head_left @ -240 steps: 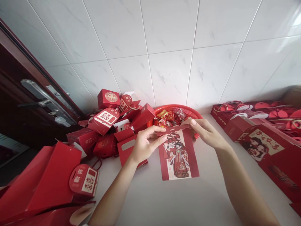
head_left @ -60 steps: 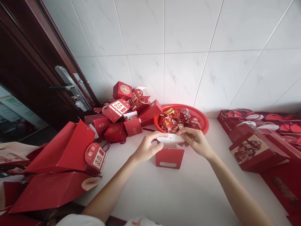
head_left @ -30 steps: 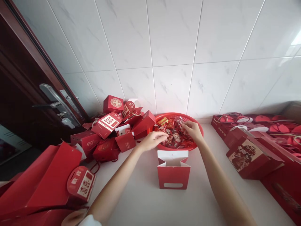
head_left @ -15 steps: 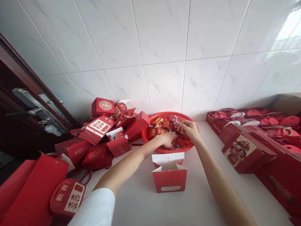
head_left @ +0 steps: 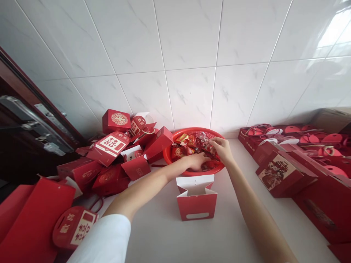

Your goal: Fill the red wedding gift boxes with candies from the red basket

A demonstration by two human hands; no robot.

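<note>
A red plastic basket [head_left: 167, 160] of wrapped candies [head_left: 189, 140] stands against the wall. My left hand [head_left: 196, 162] reaches into its front part, fingers stretched out and apart among the candies, the tips partly hidden. At the basket's right side, my right hand [head_left: 222, 149] is closed in a pinch on a small red wrapped candy [head_left: 210, 147], mostly covered by the fingers. In front of the basket stands a red paper gift box [head_left: 196, 206], upright, its top flaps open and its white inside showing.
A heap of red gift boxes [head_left: 111, 144] lies to the left, some standing open. On the right, rows of red boxes with cord handles [head_left: 283, 173] line the white tabletop [head_left: 161, 233]. A tiled wall [head_left: 189, 98] closes off the back; a dark door with a metal handle [head_left: 30, 117] is far left.
My left hand has pushed a little further right among the candies. My right hand keeps its pinch at the basket's right side. The view has shifted slightly.
</note>
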